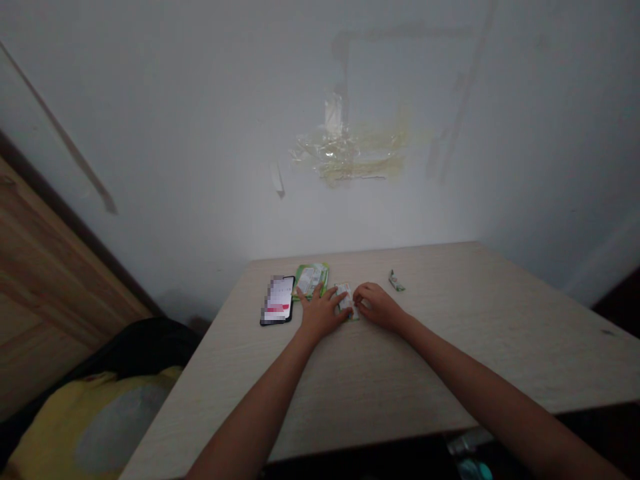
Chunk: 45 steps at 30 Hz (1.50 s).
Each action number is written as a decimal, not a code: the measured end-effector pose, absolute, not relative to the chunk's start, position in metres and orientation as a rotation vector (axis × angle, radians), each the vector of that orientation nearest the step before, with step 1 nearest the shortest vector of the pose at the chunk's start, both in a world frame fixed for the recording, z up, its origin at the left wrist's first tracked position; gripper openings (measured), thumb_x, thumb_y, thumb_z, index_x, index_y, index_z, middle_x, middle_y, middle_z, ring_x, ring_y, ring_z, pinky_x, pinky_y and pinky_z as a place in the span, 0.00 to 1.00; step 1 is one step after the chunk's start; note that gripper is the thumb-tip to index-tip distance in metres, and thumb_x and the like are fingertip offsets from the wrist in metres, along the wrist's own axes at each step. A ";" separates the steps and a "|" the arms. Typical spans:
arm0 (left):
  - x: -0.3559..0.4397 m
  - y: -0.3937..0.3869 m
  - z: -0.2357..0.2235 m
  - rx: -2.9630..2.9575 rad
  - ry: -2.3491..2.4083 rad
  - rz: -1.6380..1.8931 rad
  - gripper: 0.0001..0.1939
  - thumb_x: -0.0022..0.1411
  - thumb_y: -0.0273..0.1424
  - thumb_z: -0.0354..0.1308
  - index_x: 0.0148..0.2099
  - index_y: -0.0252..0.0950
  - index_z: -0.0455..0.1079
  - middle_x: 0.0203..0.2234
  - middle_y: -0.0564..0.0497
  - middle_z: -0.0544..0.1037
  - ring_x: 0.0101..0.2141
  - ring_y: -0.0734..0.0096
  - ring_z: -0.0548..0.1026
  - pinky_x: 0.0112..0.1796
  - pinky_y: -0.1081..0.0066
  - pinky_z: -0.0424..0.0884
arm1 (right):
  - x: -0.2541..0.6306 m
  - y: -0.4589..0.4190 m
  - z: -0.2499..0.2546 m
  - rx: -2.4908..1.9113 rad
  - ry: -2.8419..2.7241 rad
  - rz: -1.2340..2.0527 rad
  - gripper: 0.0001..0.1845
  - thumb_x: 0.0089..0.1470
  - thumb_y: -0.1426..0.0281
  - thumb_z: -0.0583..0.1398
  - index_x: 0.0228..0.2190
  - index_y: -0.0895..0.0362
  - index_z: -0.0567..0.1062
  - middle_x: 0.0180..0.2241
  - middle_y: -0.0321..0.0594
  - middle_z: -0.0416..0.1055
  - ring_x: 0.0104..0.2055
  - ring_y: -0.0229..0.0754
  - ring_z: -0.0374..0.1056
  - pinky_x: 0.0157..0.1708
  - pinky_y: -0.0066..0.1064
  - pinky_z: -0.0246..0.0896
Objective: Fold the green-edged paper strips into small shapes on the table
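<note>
A small green-and-white packet lies flat on the table between my hands. My left hand is spread open, its thumb and some fingers resting on the small packet's left side. The other fingers reach onto the lower edge of a larger green packet. My right hand is closed, with its fingers curled at the small packet's right edge. How much of that edge is pinched is partly hidden.
A phone with a lit screen lies left of the packets. Toward the back right is a crumpled green-and-white wrapper piece. The table meets a wall with tape on it. A yellow-and-grey soft item sits beyond the left edge.
</note>
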<state>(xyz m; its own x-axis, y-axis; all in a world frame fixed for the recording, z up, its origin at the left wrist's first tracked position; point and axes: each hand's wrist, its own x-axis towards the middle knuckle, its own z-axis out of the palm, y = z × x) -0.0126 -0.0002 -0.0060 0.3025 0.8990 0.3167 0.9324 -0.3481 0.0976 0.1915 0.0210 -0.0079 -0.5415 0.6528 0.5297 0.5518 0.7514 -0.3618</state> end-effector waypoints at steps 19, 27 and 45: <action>-0.012 -0.004 0.000 -2.466 -1.791 -0.456 0.25 0.61 0.54 0.46 0.59 0.61 0.63 0.61 0.58 0.66 0.64 0.45 0.51 0.55 0.30 0.23 | 0.191 0.010 -0.001 -0.768 -2.364 0.287 0.10 0.46 0.82 0.55 0.30 0.56 0.68 0.32 0.40 0.68 0.37 0.42 0.63 0.43 0.34 0.59; -0.013 -0.002 -0.005 -2.452 -1.755 -0.506 0.25 0.60 0.55 0.47 0.58 0.62 0.64 0.60 0.58 0.67 0.63 0.42 0.52 0.54 0.27 0.24 | 0.195 0.009 -0.002 -0.747 -2.310 0.456 0.10 0.43 0.82 0.55 0.27 0.56 0.67 0.30 0.38 0.68 0.36 0.42 0.64 0.43 0.33 0.59; -0.013 0.000 -0.007 -2.462 -1.761 -0.508 0.25 0.61 0.55 0.46 0.58 0.61 0.64 0.60 0.57 0.66 0.63 0.43 0.53 0.57 0.30 0.25 | 0.198 0.011 -0.007 -0.741 -2.092 0.928 0.01 0.51 0.73 0.59 0.28 0.57 0.71 0.30 0.37 0.73 0.33 0.40 0.71 0.40 0.33 0.65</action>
<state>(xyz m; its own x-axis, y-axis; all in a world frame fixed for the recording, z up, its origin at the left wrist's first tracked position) -0.0135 -0.0002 -0.0071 0.2877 0.9074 0.3065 0.9312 -0.3398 0.1320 0.1982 0.0109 -0.0070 -0.5760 0.7254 0.3769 0.2071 0.5755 -0.7911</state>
